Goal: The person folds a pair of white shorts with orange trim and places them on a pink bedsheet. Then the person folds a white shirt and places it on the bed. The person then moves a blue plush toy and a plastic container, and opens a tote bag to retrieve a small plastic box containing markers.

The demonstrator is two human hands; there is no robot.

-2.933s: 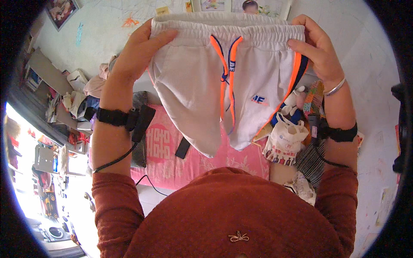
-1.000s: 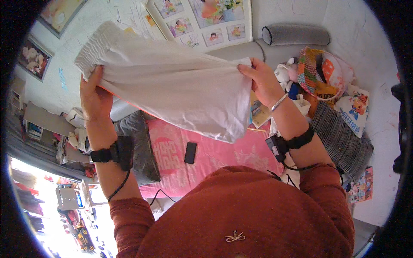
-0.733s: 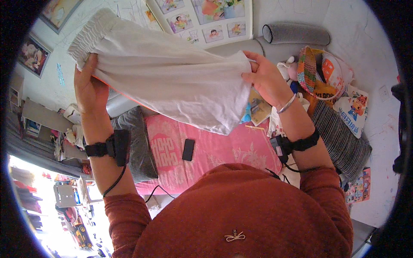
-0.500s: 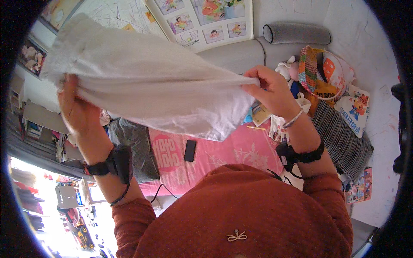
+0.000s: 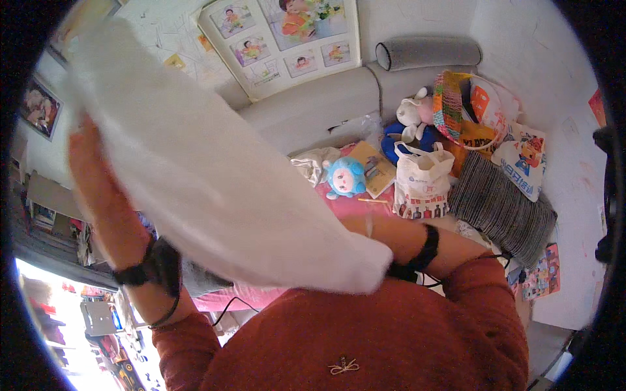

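Note:
A long white cloth [image 5: 215, 176], which looks like a soft garment, hangs slantwise in the air from the upper left to just in front of my chest. My left hand [image 5: 96, 153] is raised at its left edge, closed on the cloth and smeared by motion, with the fingertips partly behind it. Behind the cloth's lower end is my right hand [image 5: 354, 225]; only the part next to the wrist shows, and its fingers are hidden. A black band with a small device sits on each forearm.
Beyond the cloth, a blue plush toy [image 5: 345, 177], a book [image 5: 375, 168] and a white tote bag [image 5: 422, 179] lie on the pink bed cover [image 5: 241, 296]. A striped cushion [image 5: 502, 202], a woven basket [image 5: 448, 107] and a grey bolster [image 5: 430, 52] are to the right.
My right hand has come down and inward, passing behind the cloth. The cloth's right end has dropped toward my chest. My left hand has moved slightly left, and the phone is now hidden.

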